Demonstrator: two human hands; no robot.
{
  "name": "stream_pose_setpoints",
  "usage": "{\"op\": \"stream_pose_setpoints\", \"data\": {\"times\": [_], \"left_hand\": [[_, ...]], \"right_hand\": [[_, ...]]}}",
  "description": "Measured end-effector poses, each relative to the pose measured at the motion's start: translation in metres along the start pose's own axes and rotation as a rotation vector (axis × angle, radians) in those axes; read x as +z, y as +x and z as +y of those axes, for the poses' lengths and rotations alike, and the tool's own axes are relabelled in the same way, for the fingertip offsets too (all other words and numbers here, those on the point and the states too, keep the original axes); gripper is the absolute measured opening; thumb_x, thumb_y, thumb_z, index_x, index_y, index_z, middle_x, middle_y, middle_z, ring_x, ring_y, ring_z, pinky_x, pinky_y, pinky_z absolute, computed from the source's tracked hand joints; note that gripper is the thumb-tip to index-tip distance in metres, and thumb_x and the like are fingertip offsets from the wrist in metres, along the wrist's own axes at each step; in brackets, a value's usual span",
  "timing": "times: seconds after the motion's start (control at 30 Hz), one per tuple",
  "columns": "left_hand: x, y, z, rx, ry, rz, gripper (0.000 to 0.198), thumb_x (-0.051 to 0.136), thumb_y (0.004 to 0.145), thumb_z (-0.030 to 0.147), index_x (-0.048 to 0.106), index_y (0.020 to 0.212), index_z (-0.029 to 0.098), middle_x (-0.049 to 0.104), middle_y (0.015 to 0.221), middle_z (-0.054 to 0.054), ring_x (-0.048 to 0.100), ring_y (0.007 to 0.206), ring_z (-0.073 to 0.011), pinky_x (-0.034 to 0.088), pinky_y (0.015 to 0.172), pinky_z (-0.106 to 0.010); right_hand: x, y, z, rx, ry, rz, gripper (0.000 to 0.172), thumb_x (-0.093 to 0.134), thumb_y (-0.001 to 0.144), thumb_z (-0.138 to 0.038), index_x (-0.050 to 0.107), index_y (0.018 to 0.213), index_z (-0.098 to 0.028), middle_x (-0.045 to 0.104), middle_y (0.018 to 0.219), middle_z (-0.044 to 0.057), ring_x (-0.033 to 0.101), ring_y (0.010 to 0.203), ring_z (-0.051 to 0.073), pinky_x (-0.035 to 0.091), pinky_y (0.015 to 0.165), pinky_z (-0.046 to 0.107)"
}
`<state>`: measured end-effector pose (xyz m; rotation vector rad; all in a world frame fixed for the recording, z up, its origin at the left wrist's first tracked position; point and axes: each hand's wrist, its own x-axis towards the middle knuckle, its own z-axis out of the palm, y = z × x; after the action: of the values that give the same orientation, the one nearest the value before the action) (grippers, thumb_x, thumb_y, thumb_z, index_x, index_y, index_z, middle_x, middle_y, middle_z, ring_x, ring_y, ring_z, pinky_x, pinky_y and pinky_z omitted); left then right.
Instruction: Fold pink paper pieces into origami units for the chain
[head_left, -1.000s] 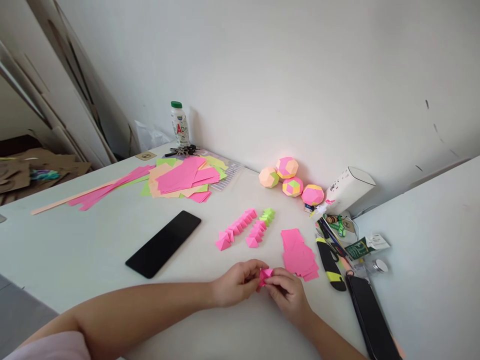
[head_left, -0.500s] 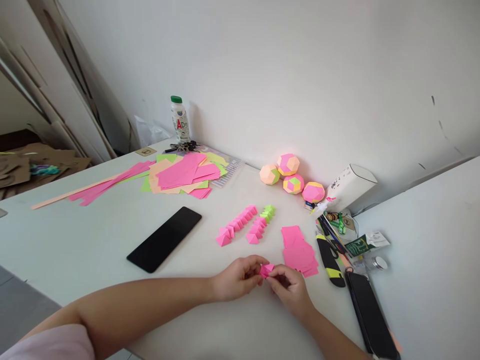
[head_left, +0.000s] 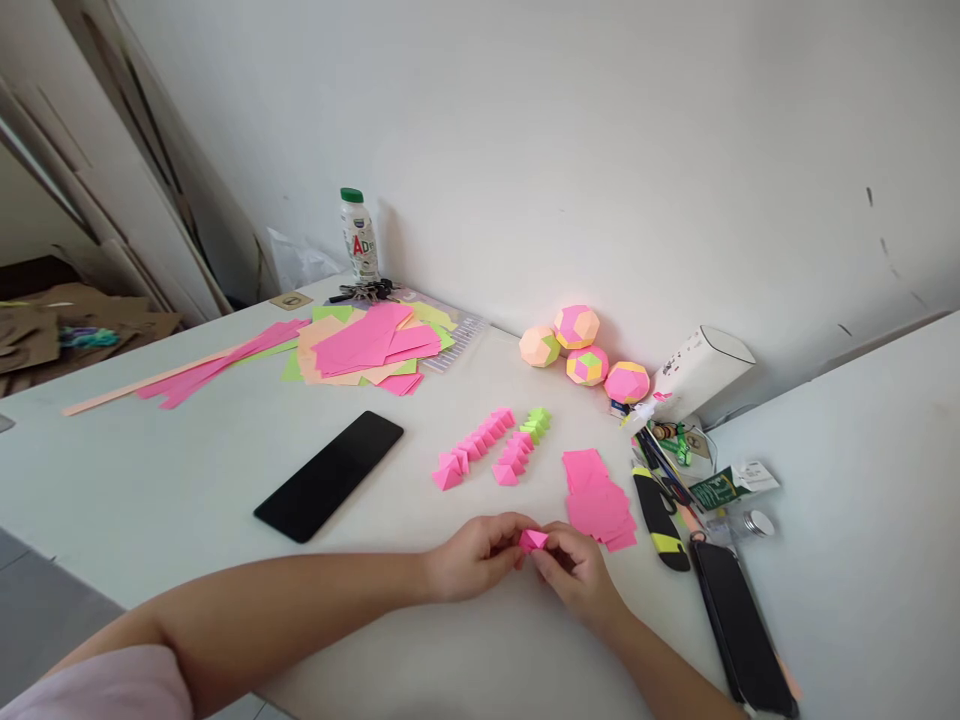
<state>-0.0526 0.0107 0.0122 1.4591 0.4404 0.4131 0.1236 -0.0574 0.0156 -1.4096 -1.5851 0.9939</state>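
Note:
A small piece of folded pink paper (head_left: 533, 540) is pinched between my two hands near the table's front. My left hand (head_left: 480, 558) grips its left side with thumb and fingers. From the right, my right hand (head_left: 579, 570) closes on the other side. Just beyond lie a long row of pink folded paper units (head_left: 474, 450) and a shorter row of pink units (head_left: 514, 460) that ends in green folded units (head_left: 535, 425). A stack of pink paper sheets (head_left: 598, 505) lies right of the rows, beside my right hand.
Left of my hands is a black phone (head_left: 330, 476); behind it, a coloured paper pile (head_left: 367, 345) and a bottle (head_left: 359, 235). Several paper balls (head_left: 586, 366) sit by the wall. At right are a utility knife (head_left: 660, 518) and a black case (head_left: 742, 625).
The folded paper has turned slightly between my fingers and shows a more pointed, closed shape. My right fingers have shifted a little around it. Everything else stays in place.

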Motion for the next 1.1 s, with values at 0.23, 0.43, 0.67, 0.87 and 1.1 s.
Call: {"op": "stream_pose_setpoints", "data": {"times": [0.23, 0.43, 0.67, 0.87, 1.1], "left_hand": [[0.006, 0.002, -0.008, 0.047, 0.127, 0.079, 0.024, 0.046, 0.080, 0.014, 0.059, 0.100, 0.016, 0.047, 0.066, 0.004, 0.039, 0.058, -0.0094, 0.032, 0.052, -0.020], [0.006, 0.002, -0.011, 0.037, 0.210, 0.094, 0.030, 0.047, 0.078, 0.013, 0.058, 0.105, 0.016, 0.045, 0.062, 0.005, 0.038, 0.056, -0.0092, 0.030, 0.051, -0.020], [0.003, 0.001, -0.009, 0.030, 0.066, 0.028, 0.030, 0.050, 0.080, 0.020, 0.054, 0.110, 0.017, 0.033, 0.059, 0.008, 0.032, 0.052, -0.0085, 0.027, 0.049, -0.021], [-0.001, 0.001, -0.016, -0.030, -0.133, 0.043, 0.030, 0.054, 0.082, 0.030, 0.052, 0.109, 0.018, 0.033, 0.060, 0.007, 0.031, 0.054, -0.0087, 0.028, 0.051, -0.022], [-0.002, 0.000, -0.015, -0.018, -0.065, -0.009, 0.032, 0.043, 0.090, 0.039, 0.053, 0.114, 0.020, 0.043, 0.066, 0.004, 0.033, 0.055, -0.0093, 0.029, 0.051, -0.022]], "right_hand": [[0.007, -0.001, -0.004, 0.044, 0.023, 0.051, 0.020, 0.052, 0.080, -0.020, 0.052, 0.060, -0.017, 0.051, 0.062, 0.000, 0.045, 0.054, 0.013, 0.035, 0.050, 0.024], [0.012, -0.001, -0.005, 0.021, -0.108, 0.068, 0.007, 0.051, 0.072, -0.015, 0.054, 0.066, -0.016, 0.045, 0.061, -0.002, 0.041, 0.052, 0.012, 0.031, 0.047, 0.024], [0.010, -0.002, -0.006, -0.007, -0.099, 0.035, 0.008, 0.048, 0.067, -0.012, 0.048, 0.062, -0.018, 0.039, 0.059, -0.003, 0.037, 0.051, 0.011, 0.028, 0.046, 0.023], [0.002, -0.004, -0.001, 0.061, 0.100, 0.048, 0.010, 0.049, 0.076, -0.017, 0.047, 0.067, -0.019, 0.046, 0.060, -0.003, 0.043, 0.052, 0.012, 0.034, 0.048, 0.023], [0.005, -0.010, 0.012, 0.039, 0.181, 0.027, 0.016, 0.053, 0.085, -0.029, 0.052, 0.100, -0.021, 0.058, 0.076, 0.001, 0.052, 0.057, 0.012, 0.042, 0.053, 0.024]]}}
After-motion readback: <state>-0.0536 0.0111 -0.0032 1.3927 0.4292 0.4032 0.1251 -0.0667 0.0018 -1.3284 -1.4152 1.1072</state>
